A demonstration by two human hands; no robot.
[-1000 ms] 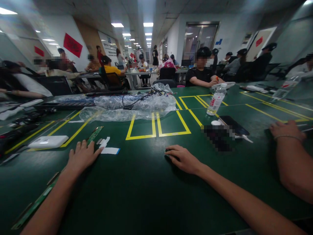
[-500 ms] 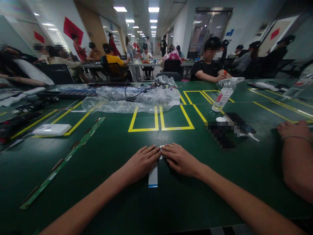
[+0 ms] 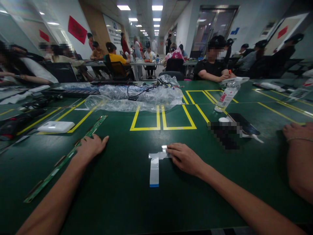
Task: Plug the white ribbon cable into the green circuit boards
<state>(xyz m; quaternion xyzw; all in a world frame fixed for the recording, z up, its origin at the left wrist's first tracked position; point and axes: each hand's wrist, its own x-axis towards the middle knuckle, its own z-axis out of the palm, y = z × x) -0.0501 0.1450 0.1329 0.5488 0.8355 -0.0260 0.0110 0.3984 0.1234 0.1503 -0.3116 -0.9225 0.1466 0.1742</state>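
Note:
A white flat ribbon cable [image 3: 154, 172] with a blue end lies on the green table, its folded upper part running sideways to a shiny silver end [image 3: 164, 148]. My right hand [image 3: 184, 157] rests low beside that end, fingers stretched out and touching the cable's right part, some of which they cover. Over at the left, my left hand [image 3: 90, 147] is over the upper half of a long, narrow green circuit board [image 3: 56, 170], thumb spread away to the right. Its fingertips reach the board's edge, and no grip on it shows. The board lies slantwise with brownish connectors along one side.
Clear plastic wrapping [image 3: 144, 99] and black cables [image 3: 156, 85] lie ahead. Left of the board sits a white box-like device [image 3: 56, 126]. A tilted bottle [image 3: 226, 98], a phone [image 3: 241, 123] and a co-worker's arm [image 3: 300, 156] are at right. Yellow tape [image 3: 162, 128] marks the table.
My left hand has left the ribbon cable and moved left to the circuit board. More of the cable's folded top shows now. My right hand stays nearly in place.

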